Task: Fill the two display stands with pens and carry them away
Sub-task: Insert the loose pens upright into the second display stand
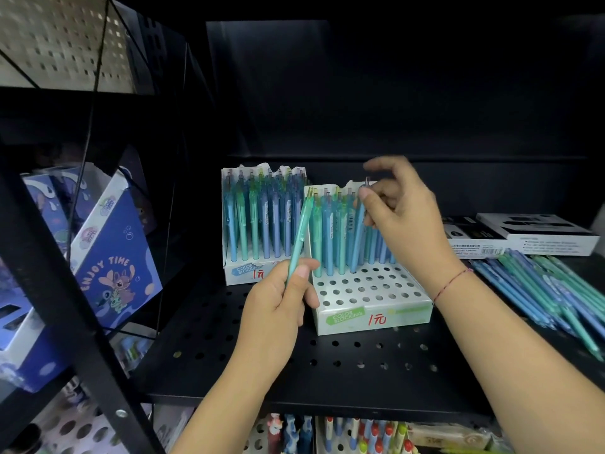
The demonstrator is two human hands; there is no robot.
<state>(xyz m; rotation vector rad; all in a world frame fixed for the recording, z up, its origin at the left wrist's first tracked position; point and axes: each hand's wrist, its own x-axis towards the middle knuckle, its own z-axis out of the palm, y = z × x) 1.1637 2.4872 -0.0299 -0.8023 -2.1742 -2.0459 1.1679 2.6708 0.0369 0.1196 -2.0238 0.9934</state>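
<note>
Pens likely light, stiff, slick-barrelled, best pinched mid-barrel: teal pen gripped low by left hand at centre frame, blue pen pinched near its top by right hand, tip down in half-filled front stand, centre-right.

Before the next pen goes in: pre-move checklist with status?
1. Grip of left hand on green pen: ok, fingers curled round its lower part.
2. Grip of right hand on blue pen: ok, pinched near the top.
3. Tip of blue pen seated in its hole: cannot tell.
4. Free holes in front stand: ok, front rows empty.
5. The back stand is filled: ok, no free holes show.
6. Supply of loose pens on the shelf at right: ok.
7. Both stands ready to carry: not ok, front stand only part filled.
</note>
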